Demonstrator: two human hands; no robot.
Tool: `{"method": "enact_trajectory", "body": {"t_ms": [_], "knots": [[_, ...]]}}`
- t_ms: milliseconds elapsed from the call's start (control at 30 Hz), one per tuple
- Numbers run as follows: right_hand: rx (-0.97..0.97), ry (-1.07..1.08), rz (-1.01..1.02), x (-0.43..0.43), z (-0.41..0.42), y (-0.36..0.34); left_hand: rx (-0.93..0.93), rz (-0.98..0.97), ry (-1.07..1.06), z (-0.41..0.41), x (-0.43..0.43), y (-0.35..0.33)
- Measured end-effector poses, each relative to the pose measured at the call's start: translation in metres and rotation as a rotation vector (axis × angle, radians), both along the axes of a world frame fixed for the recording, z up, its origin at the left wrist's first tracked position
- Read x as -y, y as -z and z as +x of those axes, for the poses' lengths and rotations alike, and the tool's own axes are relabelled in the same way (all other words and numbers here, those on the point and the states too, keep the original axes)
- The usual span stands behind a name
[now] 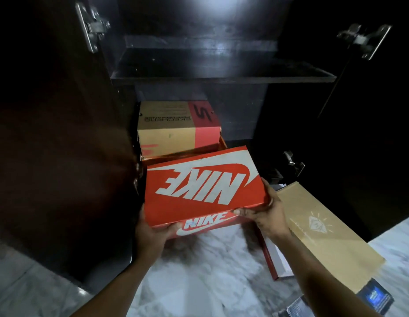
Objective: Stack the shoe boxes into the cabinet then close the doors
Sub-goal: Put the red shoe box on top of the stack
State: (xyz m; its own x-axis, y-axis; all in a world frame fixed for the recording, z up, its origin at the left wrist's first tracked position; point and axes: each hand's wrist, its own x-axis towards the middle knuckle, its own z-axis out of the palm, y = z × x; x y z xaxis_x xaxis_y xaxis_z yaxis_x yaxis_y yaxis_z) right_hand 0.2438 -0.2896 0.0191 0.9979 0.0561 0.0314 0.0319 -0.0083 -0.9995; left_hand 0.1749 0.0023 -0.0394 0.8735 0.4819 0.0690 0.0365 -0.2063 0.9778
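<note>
Both hands, left hand (153,234) and right hand (267,216), clasp the Nike box (199,191), long axis nine-to-three; the stack (176,126) lies just beyond at twelve o'clock, neither hand clearly nearer.

Skechers box (176,126) left; free room right

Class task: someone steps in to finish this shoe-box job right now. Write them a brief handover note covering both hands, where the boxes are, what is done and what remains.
Left hand: grips the near left corner of the red Nike box.
Right hand: grips its near right corner.
The box is held in front of the open cabinet, not yet set down.
Done: tan Skechers box sits on a stack at the cabinet's lower left.
Left: place the Nike box, then the tan diamond-print box and the red-edged box under it on the floor; shut both doors.
</note>
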Motion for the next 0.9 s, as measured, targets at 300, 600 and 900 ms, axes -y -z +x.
{"method": "enact_trajectory", "body": {"t_ms": [300,600,900], "knots": [[0.246,0.158,0.011,0.008,0.008,-0.087,0.197,-0.037,0.036,0.043,0.009,-0.096],[0.291,0.077,-0.015,-0.014,0.073,-0.103,0.208,0.112,-0.015,0.093,-0.010,-0.144],[0.290,0.114,0.015,-0.047,0.139,-0.108,0.243,0.088,-0.153,0.148,-0.025,-0.152]]}}
